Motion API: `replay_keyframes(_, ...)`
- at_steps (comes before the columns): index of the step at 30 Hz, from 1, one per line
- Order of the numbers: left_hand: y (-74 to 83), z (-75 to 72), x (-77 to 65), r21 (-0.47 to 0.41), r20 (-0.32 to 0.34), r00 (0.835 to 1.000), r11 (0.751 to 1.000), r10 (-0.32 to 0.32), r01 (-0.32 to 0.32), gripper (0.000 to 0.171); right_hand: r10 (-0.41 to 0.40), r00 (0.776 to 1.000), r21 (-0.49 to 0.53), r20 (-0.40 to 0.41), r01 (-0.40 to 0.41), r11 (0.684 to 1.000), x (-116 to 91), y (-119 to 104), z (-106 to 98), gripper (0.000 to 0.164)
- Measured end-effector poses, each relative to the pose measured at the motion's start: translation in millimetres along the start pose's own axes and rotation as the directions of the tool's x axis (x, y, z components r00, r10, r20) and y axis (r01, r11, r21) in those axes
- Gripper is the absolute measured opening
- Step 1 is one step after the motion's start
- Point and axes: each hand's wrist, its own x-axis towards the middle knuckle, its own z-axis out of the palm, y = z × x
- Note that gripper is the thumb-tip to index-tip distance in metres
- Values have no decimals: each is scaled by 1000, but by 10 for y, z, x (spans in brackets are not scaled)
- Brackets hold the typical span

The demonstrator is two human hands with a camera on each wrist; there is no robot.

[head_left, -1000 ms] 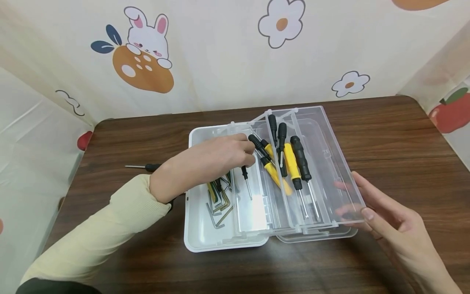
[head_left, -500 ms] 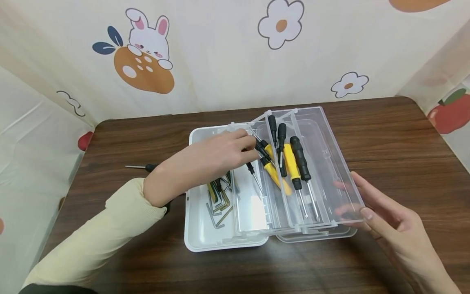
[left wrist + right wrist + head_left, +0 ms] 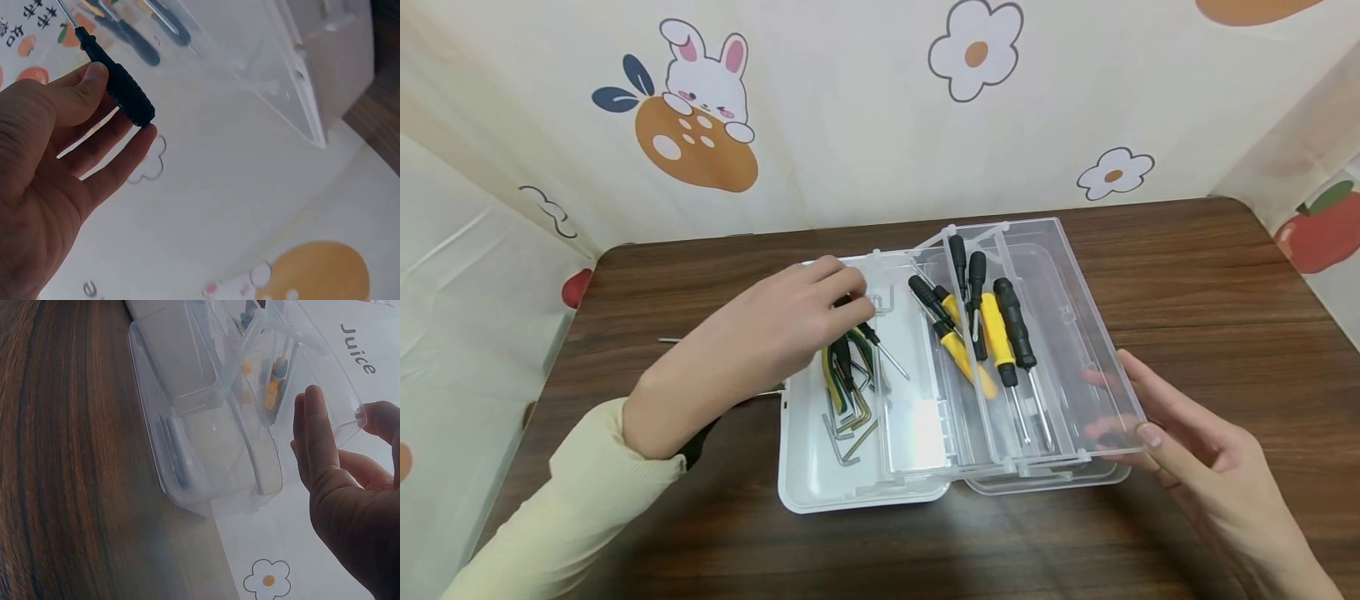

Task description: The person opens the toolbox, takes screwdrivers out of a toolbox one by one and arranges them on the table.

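My left hand pinches a small black-handled screwdriver between thumb and fingers. In the head view it is over the left part of the white box, the screwdriver's thin shaft pointing down and right. Below the hand, several hex keys lie in the box, some in silver, some brass-coloured. My right hand holds the right front corner of a clear plastic tray, its thumb at the edge and fingers behind the wall. Inside the tray are several yellow and black screwdrivers.
The clear tray partly overlaps the white box, with a clear lid beneath its right side. Left of the box, a metal shaft shows on the brown wooden table, mostly hidden by my left arm. Patterned cloth hangs behind.
My left hand has moved left with the small black screwdriver, from near the clear tray's screwdrivers to over the hex keys. The right hand has stayed at the tray's corner.
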Motion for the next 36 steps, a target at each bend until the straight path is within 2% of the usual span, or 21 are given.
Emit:
replay_keyframes(4, -23, -30, -169, -17, -11, 997, 997, -79, 79, 54, -13, 1000, 15, 7, 13, 1000, 6, 9, -3, 63)
replay_keyframes(6, -36, -43, -256, -23, -30, 992, 993, -119, 118, 52, -16, 1000, 20, 8, 16, 1000, 8, 11, -6, 63)
replay_keyframes(9, -50, -55, -384, -37, -62, 983, 985, -171, 169, 48, -19, 1000, 30, 11, 19, 999, 6, 13, -8, 62)
replay_keyframes(15, -90, -26, -631, -64, -134, 965, 974, -226, 219, 33, -19, 1000, 43, 19, 18, 999, 14, 16, -14, 63)
replay_keyframes(22, -153, 53, -954, -119, -184, 926, 943, -329, 311, 33, -6, 1000, -2, 4, 6, 1000, 12, 10, -20, 63)
replay_keyframes(26, -187, 147, -1114, -132, -206, 911, 932, -358, 336, 30, 6, 1000, -19, -2, -6, 1000, 13, 3, -17, 63)
replay_keyframes(31, -241, 286, -1287, -138, -200, 903, 924, -379, 357, 30, 34, 999, -48, -23, -35, 998, 15, -9, -9, 64)
replay_keyframes(36, -298, 461, -1409, -138, -135, 897, 905, -420, 403, 28, 12, 1000, 1, -2, -12, 1000, 13, 2, -10, 63)
